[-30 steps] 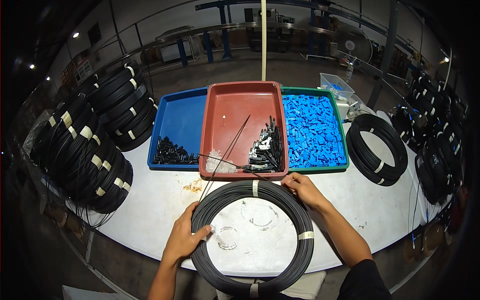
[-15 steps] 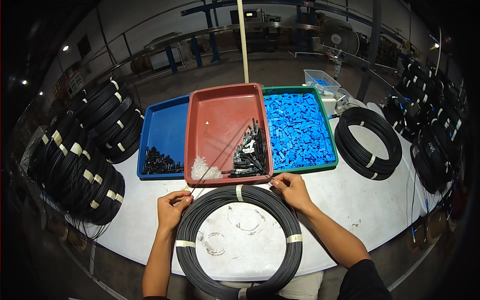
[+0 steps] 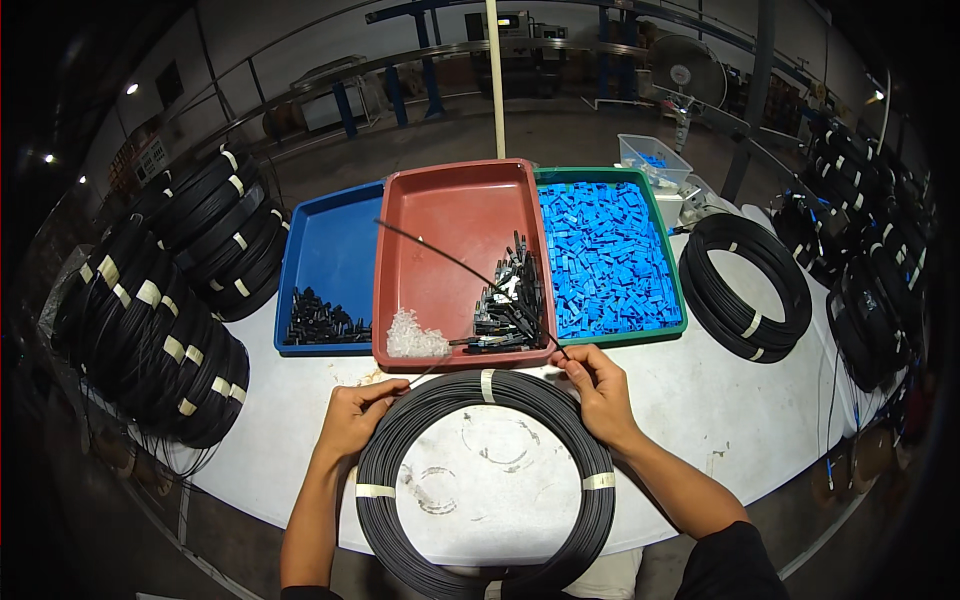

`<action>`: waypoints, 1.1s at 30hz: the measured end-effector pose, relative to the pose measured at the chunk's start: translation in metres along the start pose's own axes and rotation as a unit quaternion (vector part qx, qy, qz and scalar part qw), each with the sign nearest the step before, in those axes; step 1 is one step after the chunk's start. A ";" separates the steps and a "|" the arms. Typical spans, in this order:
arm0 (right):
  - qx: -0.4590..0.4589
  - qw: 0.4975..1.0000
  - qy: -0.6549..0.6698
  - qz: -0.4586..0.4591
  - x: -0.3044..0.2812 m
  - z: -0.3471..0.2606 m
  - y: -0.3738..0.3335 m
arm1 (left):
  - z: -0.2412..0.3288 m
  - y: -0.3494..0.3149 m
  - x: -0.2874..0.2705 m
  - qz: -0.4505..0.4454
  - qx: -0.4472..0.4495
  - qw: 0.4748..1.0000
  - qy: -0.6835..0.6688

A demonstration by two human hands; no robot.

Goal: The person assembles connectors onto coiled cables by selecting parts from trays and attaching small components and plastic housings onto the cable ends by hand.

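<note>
A large coil of black cable (image 3: 390,447), bound with pale tape bands, lies in front of me at the table's near edge. My right hand (image 3: 603,397), at the coil's upper right, is closed in a pinch on a black cable end (image 3: 440,254). That end slants up and left over the red tray (image 3: 455,205). At the coil's upper left, my left hand (image 3: 355,415) pinches another thin cable end, of which only a short piece shows above the coil. In the red tray lie black connectors (image 3: 508,300) and a heap of small clear pieces (image 3: 415,335).
A blue tray (image 3: 335,235) with small black parts adjoins the red one on the left. To its right is a green tray (image 3: 680,310) full of blue clips (image 3: 605,260). Cable coils stand stacked at the left (image 3: 150,340) and right (image 3: 870,320); more coils (image 3: 700,310) lie beside the green tray.
The cable end in my right hand has swung left and now points up and left. The one at my left hand shows far less. Both hands stay by the coil, slightly shifted.
</note>
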State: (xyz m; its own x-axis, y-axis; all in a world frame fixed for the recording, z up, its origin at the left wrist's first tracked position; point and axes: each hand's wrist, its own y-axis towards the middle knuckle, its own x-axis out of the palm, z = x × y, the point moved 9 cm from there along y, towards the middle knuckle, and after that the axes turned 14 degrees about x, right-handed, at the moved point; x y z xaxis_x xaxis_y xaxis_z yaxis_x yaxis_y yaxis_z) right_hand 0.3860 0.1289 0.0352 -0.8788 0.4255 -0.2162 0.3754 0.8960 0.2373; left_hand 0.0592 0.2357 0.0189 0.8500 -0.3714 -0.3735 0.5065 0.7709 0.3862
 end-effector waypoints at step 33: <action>-0.054 0.994 -0.089 -0.012 -0.009 -0.030 -0.021 | 0.031 0.055 0.038 -0.199 0.064 0.975 0.071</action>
State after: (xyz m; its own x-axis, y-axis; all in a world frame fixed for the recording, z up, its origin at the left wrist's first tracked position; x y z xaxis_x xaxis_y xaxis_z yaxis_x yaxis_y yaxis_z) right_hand 0.3773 0.1022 0.0605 -0.8173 0.4285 -0.3852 0.3129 0.8915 0.3277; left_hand 0.1242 0.2481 0.0521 0.5582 -0.5465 -0.6243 0.8143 0.5054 0.2855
